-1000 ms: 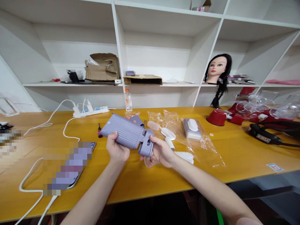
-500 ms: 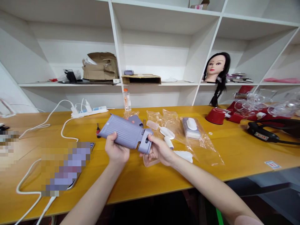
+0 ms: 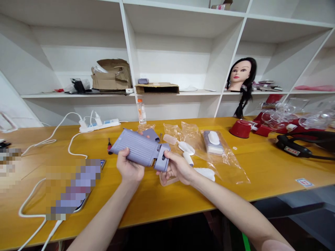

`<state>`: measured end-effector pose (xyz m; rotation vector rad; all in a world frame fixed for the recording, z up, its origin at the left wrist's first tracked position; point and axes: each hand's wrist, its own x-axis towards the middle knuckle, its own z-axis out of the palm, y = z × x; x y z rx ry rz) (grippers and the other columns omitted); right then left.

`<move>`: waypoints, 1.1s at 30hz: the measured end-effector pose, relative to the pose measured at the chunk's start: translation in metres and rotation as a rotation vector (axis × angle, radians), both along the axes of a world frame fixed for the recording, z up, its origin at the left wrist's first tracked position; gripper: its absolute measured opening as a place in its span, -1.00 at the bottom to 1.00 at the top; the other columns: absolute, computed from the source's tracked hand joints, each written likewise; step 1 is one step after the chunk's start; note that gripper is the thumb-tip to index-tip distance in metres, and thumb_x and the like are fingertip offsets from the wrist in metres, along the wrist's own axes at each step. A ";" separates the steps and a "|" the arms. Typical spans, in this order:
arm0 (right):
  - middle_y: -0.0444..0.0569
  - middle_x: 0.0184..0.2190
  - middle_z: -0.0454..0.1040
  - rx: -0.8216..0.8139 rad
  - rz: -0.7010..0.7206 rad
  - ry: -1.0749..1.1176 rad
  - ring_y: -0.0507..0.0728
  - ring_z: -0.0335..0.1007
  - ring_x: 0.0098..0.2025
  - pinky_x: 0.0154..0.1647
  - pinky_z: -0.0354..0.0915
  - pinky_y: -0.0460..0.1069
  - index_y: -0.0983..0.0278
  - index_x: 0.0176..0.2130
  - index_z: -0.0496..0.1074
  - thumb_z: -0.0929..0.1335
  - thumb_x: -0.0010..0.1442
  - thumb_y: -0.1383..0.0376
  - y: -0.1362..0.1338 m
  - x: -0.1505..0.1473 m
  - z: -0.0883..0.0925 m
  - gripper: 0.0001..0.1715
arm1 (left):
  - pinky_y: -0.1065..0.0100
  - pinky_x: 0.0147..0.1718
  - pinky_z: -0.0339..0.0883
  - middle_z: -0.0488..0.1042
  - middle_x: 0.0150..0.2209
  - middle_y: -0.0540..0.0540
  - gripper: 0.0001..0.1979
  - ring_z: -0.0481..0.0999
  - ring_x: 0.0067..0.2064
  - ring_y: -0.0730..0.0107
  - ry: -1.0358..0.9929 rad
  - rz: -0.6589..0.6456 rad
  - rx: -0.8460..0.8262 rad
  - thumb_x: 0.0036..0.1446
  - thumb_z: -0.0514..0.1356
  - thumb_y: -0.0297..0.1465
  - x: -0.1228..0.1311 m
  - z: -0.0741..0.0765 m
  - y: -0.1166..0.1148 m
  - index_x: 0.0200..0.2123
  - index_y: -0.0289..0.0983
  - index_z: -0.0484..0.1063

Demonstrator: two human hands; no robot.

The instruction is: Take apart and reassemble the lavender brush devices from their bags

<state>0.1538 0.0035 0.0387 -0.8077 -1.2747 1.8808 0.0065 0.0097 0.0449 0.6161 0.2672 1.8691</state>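
Note:
My left hand (image 3: 130,168) is closed around a purple ribbed plastic casing (image 3: 137,145), its thumb on the near edge. At the casing's right end, my right hand (image 3: 181,168) grips a shorter purple end piece (image 3: 161,157) with an oval hole, thumb on top. A narrow gap shows between the two parts, though a strip seems to bridge it; whether they are joined I cannot tell. Behind them lies another purple part (image 3: 151,134), partly hidden. Below the right hand, a translucent pinkish frame (image 3: 170,181) rests on the table.
Around the hands on the table (image 3: 141,205) are a screwdriver (image 3: 109,146), white oval pieces (image 3: 186,148), a wrapped purple-and-white item (image 3: 214,143) and a phone (image 3: 78,188) with cables. A power strip (image 3: 101,125), bottle (image 3: 141,111) and red-based devices (image 3: 239,129) stand farther back.

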 end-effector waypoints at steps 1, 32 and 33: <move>-0.06 -0.60 0.47 0.006 -0.011 0.001 0.03 0.39 -0.70 -0.72 0.20 -0.17 0.32 -0.14 0.20 0.15 0.25 0.07 0.000 0.000 0.000 -0.62 | 0.09 -0.03 0.30 0.51 -0.17 -0.13 -0.62 0.45 -0.02 0.06 -0.002 0.003 -0.005 -0.09 0.07 -0.33 0.000 0.000 0.000 -0.15 -0.26 0.41; 0.03 -0.50 0.51 -0.010 0.032 0.036 0.06 0.47 -0.59 -0.59 0.32 -0.13 0.35 -0.08 0.22 0.13 0.26 0.04 0.002 0.007 0.005 -0.55 | 0.08 -0.03 0.30 0.50 -0.16 -0.11 -0.60 0.44 -0.02 0.06 -0.004 0.039 0.029 -0.07 0.05 -0.33 0.008 0.003 -0.005 -0.11 -0.22 0.39; 0.05 -0.47 0.52 0.012 0.023 0.050 0.06 0.48 -0.58 -0.58 0.32 -0.14 0.35 -0.07 0.22 0.13 0.26 0.03 0.002 0.008 0.006 -0.53 | 0.08 -0.03 0.30 0.50 -0.15 -0.11 -0.60 0.44 -0.02 0.06 -0.005 0.036 0.044 -0.08 0.05 -0.32 0.007 0.003 -0.005 -0.11 -0.22 0.39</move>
